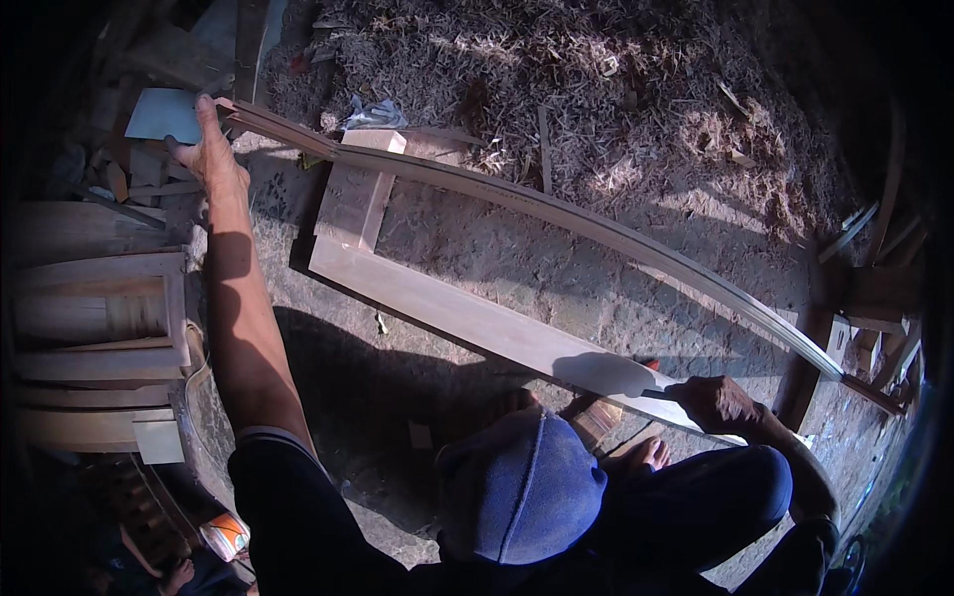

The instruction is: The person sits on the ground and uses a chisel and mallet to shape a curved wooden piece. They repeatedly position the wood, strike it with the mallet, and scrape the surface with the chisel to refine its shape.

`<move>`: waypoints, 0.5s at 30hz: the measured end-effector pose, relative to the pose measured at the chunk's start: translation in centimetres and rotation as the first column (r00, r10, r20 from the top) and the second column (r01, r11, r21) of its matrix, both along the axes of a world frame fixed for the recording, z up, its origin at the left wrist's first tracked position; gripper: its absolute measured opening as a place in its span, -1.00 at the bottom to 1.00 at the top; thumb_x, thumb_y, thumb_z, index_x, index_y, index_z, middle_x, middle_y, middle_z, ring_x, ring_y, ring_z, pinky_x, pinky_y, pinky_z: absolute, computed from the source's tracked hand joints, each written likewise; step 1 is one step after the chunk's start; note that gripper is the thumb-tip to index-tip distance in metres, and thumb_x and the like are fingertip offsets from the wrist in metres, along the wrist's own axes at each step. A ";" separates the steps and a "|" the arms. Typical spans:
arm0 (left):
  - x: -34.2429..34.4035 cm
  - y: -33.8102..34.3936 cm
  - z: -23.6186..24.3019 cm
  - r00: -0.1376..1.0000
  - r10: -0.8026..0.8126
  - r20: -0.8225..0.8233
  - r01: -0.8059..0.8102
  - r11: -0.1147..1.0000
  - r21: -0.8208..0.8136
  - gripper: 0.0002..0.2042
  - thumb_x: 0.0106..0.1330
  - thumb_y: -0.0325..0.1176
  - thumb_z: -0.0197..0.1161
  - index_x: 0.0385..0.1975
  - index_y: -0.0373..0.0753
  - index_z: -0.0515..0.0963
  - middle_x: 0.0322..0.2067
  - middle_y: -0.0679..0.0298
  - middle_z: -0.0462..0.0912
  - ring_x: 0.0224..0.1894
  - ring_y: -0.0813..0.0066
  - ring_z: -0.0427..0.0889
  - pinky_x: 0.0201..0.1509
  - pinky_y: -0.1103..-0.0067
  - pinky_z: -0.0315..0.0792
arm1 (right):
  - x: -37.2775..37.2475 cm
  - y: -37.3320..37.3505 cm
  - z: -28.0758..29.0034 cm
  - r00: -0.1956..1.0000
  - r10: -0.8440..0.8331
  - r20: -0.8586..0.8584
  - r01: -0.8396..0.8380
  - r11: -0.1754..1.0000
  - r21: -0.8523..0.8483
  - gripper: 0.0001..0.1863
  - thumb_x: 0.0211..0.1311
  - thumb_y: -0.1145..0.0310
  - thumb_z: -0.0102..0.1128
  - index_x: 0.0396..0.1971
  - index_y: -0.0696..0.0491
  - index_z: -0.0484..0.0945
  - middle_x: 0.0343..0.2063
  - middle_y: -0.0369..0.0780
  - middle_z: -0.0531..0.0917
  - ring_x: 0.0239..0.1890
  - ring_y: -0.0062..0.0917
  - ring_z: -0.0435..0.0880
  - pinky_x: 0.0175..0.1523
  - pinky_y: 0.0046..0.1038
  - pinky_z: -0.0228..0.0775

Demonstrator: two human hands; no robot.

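My left hand (217,164) reaches far forward at the left, its visible digits spread, by the end of a long grooved wooden rail (556,212). A fingertip seems to touch that end; the remaining fingers are hidden. My right hand (720,403) is closed around a slim dark tool (653,394) over the right part of a wide pale plank (467,306). The tool's exact kind does not show. A shorter wooden crosspiece (348,204) joins the plank's left end to the rail. A dark shadow falls on the plank near the tool.
Wood shavings (596,79) heap up beyond the rail. Panelled wooden pieces (94,313) and offcuts lie at the left. A wooden block (596,422) sits by my foot (646,455). More timber (879,298) stands far right. Another person's hand (179,576) shows lower left.
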State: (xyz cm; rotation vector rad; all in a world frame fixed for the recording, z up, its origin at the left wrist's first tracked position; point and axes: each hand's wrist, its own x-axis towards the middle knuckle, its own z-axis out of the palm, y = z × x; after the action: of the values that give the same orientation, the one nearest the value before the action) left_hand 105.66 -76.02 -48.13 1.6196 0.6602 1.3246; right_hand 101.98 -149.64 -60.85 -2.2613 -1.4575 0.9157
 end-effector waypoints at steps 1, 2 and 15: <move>0.8 1.1 0.6 0.999 -0.026 0.029 0.025 0.998 0.059 0.20 0.11 0.19 0.54 0.53 -0.37 -0.11 0.42 -0.13 0.21 0.39 0.14 0.34 0.41 0.33 0.27 | 1.6 2.2 0.8 0.999 0.012 0.031 -0.016 0.991 0.134 -0.61 0.32 0.44 0.23 0.14 0.08 0.53 -0.33 -0.12 0.72 -0.33 -0.27 0.77 -0.31 -0.28 0.65; 1.6 1.9 1.1 0.999 -0.034 -0.029 0.036 0.997 0.065 0.12 0.12 0.19 0.53 0.49 -0.36 0.01 0.34 -0.10 0.30 0.31 0.17 0.40 0.34 0.35 0.32 | 3.1 4.6 1.8 0.997 -0.052 0.063 0.044 0.992 0.120 -0.59 0.32 0.45 0.23 0.17 0.09 0.53 -0.33 -0.11 0.72 -0.33 -0.27 0.77 -0.31 -0.28 0.65; 2.4 4.8 -1.1 0.859 0.181 -0.480 0.087 0.871 0.484 -0.81 0.28 -0.43 0.07 -0.22 -0.39 0.53 -0.34 0.06 0.63 -0.28 0.26 0.59 -0.08 0.39 0.45 | 10.7 50.9 -0.7 0.873 -0.285 0.395 0.051 0.860 0.508 -0.73 0.33 0.41 0.10 -0.01 0.09 0.43 -0.27 -0.07 0.60 -0.44 -0.21 0.73 -0.41 -0.16 0.62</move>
State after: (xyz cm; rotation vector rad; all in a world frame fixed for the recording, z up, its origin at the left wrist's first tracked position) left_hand 108.08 -71.21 -49.21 2.4437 0.7105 1.1484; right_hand 112.69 -98.75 -61.56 -2.2364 -1.4139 -0.0733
